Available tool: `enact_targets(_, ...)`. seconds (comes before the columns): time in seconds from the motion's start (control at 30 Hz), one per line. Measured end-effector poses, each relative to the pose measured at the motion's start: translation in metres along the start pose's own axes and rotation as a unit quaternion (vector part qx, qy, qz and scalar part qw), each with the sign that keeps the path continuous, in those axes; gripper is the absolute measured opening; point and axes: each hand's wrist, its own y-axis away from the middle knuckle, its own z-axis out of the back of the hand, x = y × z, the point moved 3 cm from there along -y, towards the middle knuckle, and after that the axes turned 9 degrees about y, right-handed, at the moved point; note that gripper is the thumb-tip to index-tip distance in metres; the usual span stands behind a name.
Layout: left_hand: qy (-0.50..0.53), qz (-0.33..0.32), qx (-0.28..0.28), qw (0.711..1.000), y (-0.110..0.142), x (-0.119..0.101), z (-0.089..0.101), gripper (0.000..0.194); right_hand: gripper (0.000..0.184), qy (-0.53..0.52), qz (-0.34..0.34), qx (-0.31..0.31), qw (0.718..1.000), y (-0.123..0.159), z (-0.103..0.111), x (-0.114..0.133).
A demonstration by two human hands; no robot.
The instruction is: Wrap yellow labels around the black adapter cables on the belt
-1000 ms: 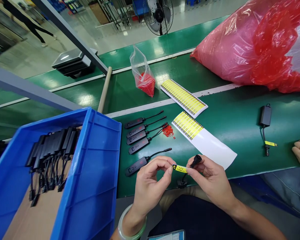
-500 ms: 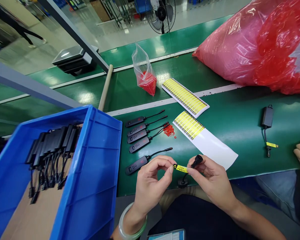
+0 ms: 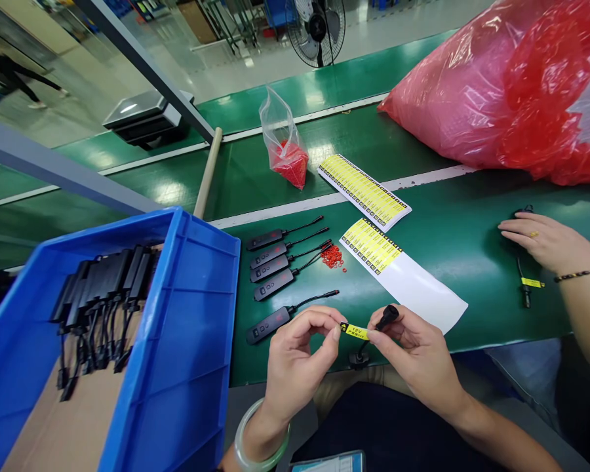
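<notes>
Between my two hands a yellow-and-black label [image 3: 354, 331] marked 12V is stretched out. Thumb and forefinger of my left hand [image 3: 302, 357] pinch its black end. My right hand [image 3: 413, 357] holds the label's other end against a black cable with a round connector [image 3: 387, 317]. A black part on that cable hangs below, mostly hidden at the table edge. Left of my hands several black controllers [image 3: 269, 326] with short cables lie on the green table. Small red rings [image 3: 332, 257] are heaped by their cable ends. A partly used label sheet [image 3: 413, 288] lies just beyond my right hand.
A blue bin [image 3: 196, 328] of black devices [image 3: 105, 282] stands at left. Farther back are a bag of red pieces [image 3: 290, 164], another label sheet [image 3: 364, 190] and a large red plastic bag [image 3: 462, 105]. At right a co-worker's hand [image 3: 541, 239] covers a labelled device.
The co-worker's hand has reached in from the right onto the black device there. My hands and the label stay nearly still. A distant person walks left.
</notes>
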Motion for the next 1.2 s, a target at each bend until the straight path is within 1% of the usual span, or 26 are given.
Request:
enact_targets(0.33,0.005,0.000,-0.003,1.000,0.001,-0.001,0.000,0.012,0.007,0.008,0.009,-0.003,1.000,0.002,0.000,-0.002)
enact_targets(0.43,0.001,0.003,-0.013,1.000,0.002,0.001,-0.001,0.013,0.004,0.023,0.025,-0.026,0.999,0.004,-0.002,-0.004)
enact_targets(0.6,0.025,0.002,-0.018,1.000,0.005,0.006,-0.003,0.012,0.023,0.046,0.068,-0.095,0.992,0.010,-0.004,-0.008)
enact_targets(0.67,0.064,0.006,-0.032,0.997,0.004,0.009,-0.003,0.009,0.025,0.046,0.075,-0.099,0.991,0.011,-0.003,-0.007)
enact_targets(0.7,0.082,0.007,-0.036,0.996,0.004,0.010,-0.005,0.013,0.025,0.044,0.078,-0.098,0.991,0.011,-0.003,-0.006)
enact_targets(0.73,0.092,0.007,-0.029,0.995,0.003,0.010,-0.007,0.019,0.025,0.043,0.082,-0.094,0.991,0.012,-0.003,-0.005)
enact_targets(0.77,0.094,0.007,-0.011,0.995,0.003,0.010,-0.011,0.021,0.025,0.042,0.086,-0.087,0.992,0.012,-0.003,-0.004)
enact_targets(0.8,0.088,0.004,0.015,0.996,0.003,0.010,-0.015,0.016,0.025,0.042,0.091,-0.079,0.992,0.013,-0.003,-0.003)
enact_targets(0.83,0.078,-0.002,0.042,0.996,0.003,0.009,-0.020,0.007,0.025,0.043,0.096,-0.071,0.992,0.014,-0.003,-0.002)
enact_targets(0.87,0.067,-0.012,0.063,0.996,0.004,0.008,-0.024,0.004,0.024,0.045,0.098,-0.063,0.992,0.014,-0.002,-0.001)
enact_targets(0.93,0.057,-0.036,0.075,0.995,0.004,0.007,-0.028,0.015,0.023,0.058,0.101,-0.050,0.992,0.015,0.002,0.001)
enact_targets(1.0,0.065,-0.058,0.045,0.995,0.003,0.007,-0.026,0.017,0.021,0.093,0.111,-0.045,0.988,0.011,0.015,0.006)
enact_targets(1.03,0.073,-0.065,0.019,0.995,0.001,0.007,-0.023,0.018,0.020,0.119,0.123,-0.052,0.984,0.008,0.026,0.010)
enact_targets(1.1,0.074,-0.070,-0.030,0.994,-0.005,0.011,-0.019,0.019,0.019,0.182,0.168,-0.084,0.965,-0.002,0.057,0.026)
enact_targets(1.13,0.058,-0.070,-0.038,0.995,-0.010,0.014,-0.018,0.019,0.018,0.214,0.201,-0.109,0.950,-0.008,0.075,0.036)
enact_targets(1.17,0.030,-0.068,-0.027,0.997,-0.014,0.017,-0.020,0.019,0.018,0.251,0.241,-0.126,0.929,-0.014,0.094,0.048)
enact_targets(1.2,-0.008,-0.069,-0.002,0.998,-0.019,0.022,-0.025,0.018,0.017,0.294,0.277,-0.126,0.906,-0.022,0.111,0.058)
